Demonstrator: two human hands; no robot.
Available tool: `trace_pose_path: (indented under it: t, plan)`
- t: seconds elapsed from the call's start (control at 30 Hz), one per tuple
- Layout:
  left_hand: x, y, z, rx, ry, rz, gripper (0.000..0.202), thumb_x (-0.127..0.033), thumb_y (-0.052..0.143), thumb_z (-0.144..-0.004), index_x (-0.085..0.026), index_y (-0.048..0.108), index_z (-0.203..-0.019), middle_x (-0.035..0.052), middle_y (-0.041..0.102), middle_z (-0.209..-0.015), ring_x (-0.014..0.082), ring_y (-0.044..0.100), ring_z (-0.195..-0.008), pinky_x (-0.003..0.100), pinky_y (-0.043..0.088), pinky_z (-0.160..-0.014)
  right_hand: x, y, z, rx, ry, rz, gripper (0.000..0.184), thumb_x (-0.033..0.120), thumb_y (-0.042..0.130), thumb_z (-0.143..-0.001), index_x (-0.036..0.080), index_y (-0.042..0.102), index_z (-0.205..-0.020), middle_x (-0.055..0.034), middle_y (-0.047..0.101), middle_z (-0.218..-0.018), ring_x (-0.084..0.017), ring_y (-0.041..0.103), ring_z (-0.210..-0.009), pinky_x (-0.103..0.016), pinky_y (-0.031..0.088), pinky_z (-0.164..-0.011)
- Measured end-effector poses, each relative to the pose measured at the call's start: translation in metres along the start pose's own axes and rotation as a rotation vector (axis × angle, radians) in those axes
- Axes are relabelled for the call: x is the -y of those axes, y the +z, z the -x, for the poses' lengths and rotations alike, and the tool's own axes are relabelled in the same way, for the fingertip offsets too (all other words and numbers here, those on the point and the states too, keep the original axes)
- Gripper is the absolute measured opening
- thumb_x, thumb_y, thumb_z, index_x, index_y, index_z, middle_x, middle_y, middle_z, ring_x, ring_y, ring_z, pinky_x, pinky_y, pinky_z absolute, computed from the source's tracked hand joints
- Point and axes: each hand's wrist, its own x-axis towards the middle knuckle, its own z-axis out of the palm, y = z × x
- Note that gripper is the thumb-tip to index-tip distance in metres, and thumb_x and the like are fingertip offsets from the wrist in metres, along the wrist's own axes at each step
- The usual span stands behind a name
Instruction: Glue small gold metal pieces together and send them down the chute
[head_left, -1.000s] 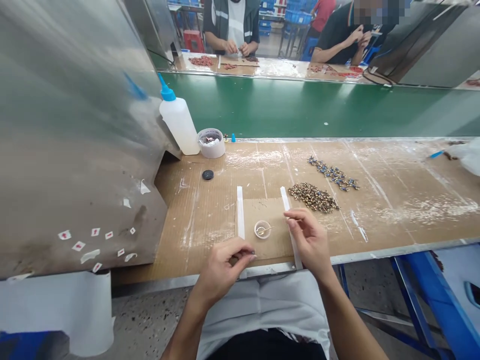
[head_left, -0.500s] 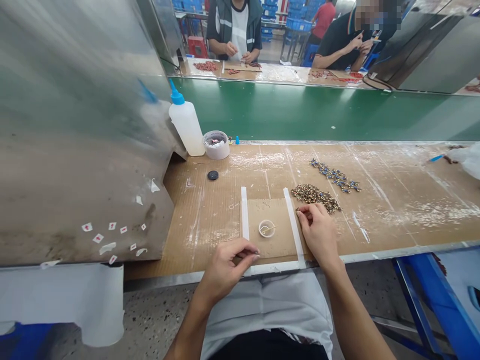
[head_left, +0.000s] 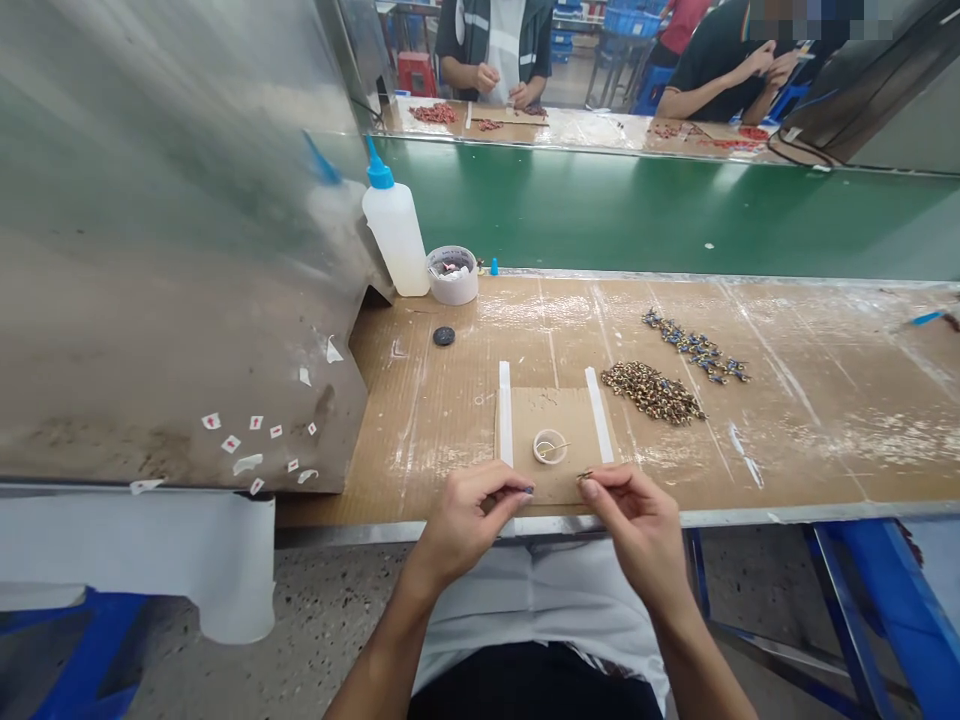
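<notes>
My left hand (head_left: pixel 471 518) is pinched on a tiny dark-tipped piece at the near edge of a small cardboard square (head_left: pixel 555 440). My right hand (head_left: pixel 637 525) sits just to its right, fingertips pinched on a small brass-coloured part (head_left: pixel 585 474). Between and just beyond the hands lies a small white cap (head_left: pixel 550 446) with a thin pin resting in it. White tape strips (head_left: pixel 599 400) edge the square on both sides. A heap of small brass parts (head_left: pixel 651 390) lies to the right of the square, with a row of blue-tipped parts (head_left: pixel 694 350) behind it.
A white squeeze bottle (head_left: pixel 396 232) with a blue nozzle, a round white tub (head_left: pixel 452 274) and a black disc (head_left: pixel 443 336) stand at the back left. A tall metal panel (head_left: pixel 172 250) walls the left. Beyond the green conveyor belt (head_left: pixel 660 210), other people work at a far bench.
My right hand has drawn back from the edge of the brass heap to the near edge of the cardboard square, now facing my left hand. The left hand has hardly moved.
</notes>
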Motion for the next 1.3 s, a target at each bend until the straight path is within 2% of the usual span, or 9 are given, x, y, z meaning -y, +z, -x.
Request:
trace_pose_path:
  t: [0.1, 0.2, 0.47, 0.63, 0.87, 1.07, 1.3]
  plan:
    - [-0.001, 0.001, 0.0, -0.002, 0.011, -0.036, 0.01, -0.02, 0.061, -0.091, -0.016, 0.069, -0.086, 0.002, 0.067, -0.078, 0.0131, 0.059, -0.071, 0.024, 0.043, -0.063, -0.001, 0.018, 0.009, 0.089, 0.03, -0.06, 0.012, 0.03, 0.07, -0.089, 0.018, 0.066, -0.089, -0.0047, 0.066, -0.085, -0.016, 0.063, -0.077, -0.023, 0.052, -0.068]
    - [-0.001, 0.002, 0.0, -0.007, 0.024, -0.053, 0.011, -0.02, 0.061, -0.09, -0.015, 0.069, -0.084, 0.0018, 0.066, -0.076, 0.0129, 0.057, -0.069, 0.024, 0.041, -0.063, -0.005, 0.024, 0.008, 0.14, 0.034, -0.041, 0.013, 0.03, 0.067, -0.091, 0.018, 0.066, -0.092, -0.0062, 0.066, -0.087, -0.017, 0.064, -0.08, -0.025, 0.052, -0.071]
    - [-0.004, 0.006, -0.002, 0.007, 0.031, -0.12, 0.015, -0.02, 0.061, -0.091, -0.015, 0.069, -0.08, -0.0007, 0.059, -0.067, 0.0105, 0.049, -0.06, 0.023, 0.036, -0.059, -0.008, 0.023, 0.007, 0.215, -0.026, 0.038, 0.01, 0.028, 0.064, -0.093, 0.019, 0.066, -0.094, -0.0056, 0.067, -0.089, -0.016, 0.065, -0.08, -0.023, 0.053, -0.07]
    - [-0.003, 0.007, -0.002, 0.024, 0.049, -0.121, 0.015, -0.02, 0.061, -0.092, -0.014, 0.067, -0.08, -0.0006, 0.059, -0.068, 0.0109, 0.052, -0.064, 0.023, 0.038, -0.061, -0.01, 0.023, 0.005, 0.249, -0.068, 0.114, 0.008, 0.027, 0.062, -0.094, 0.019, 0.065, -0.094, -0.0049, 0.067, -0.091, -0.016, 0.065, -0.081, -0.024, 0.053, -0.071]
    - [0.003, 0.01, 0.0, 0.004, 0.178, -0.17, 0.014, -0.013, 0.055, -0.094, -0.014, 0.063, -0.082, 0.0022, 0.063, -0.077, 0.0128, 0.056, -0.072, 0.024, 0.041, -0.067, -0.005, 0.02, 0.001, 0.36, -0.079, 0.154, 0.012, 0.026, 0.057, -0.097, 0.018, 0.06, -0.089, -0.0036, 0.06, -0.085, -0.015, 0.058, -0.076, -0.024, 0.047, -0.067]
    - [0.006, 0.011, 0.003, -0.001, 0.224, -0.218, 0.015, -0.011, 0.053, -0.093, -0.015, 0.06, -0.08, 0.0019, 0.061, -0.075, 0.0131, 0.054, -0.069, 0.025, 0.04, -0.065, 0.0, 0.017, -0.001, 0.435, -0.081, 0.201, 0.018, 0.025, 0.054, -0.097, 0.017, 0.054, -0.081, -0.0012, 0.054, -0.078, -0.013, 0.05, -0.07, -0.024, 0.039, -0.063]
    - [0.008, 0.012, 0.005, 0.01, 0.239, -0.228, 0.015, -0.009, 0.053, -0.091, -0.016, 0.056, -0.078, 0.0014, 0.06, -0.074, 0.0134, 0.054, -0.068, 0.025, 0.039, -0.063, 0.001, 0.014, -0.006, 0.522, -0.062, 0.232, 0.02, 0.022, 0.052, -0.097, 0.018, 0.048, -0.078, -0.0002, 0.052, -0.075, -0.014, 0.048, -0.068, -0.025, 0.037, -0.064]
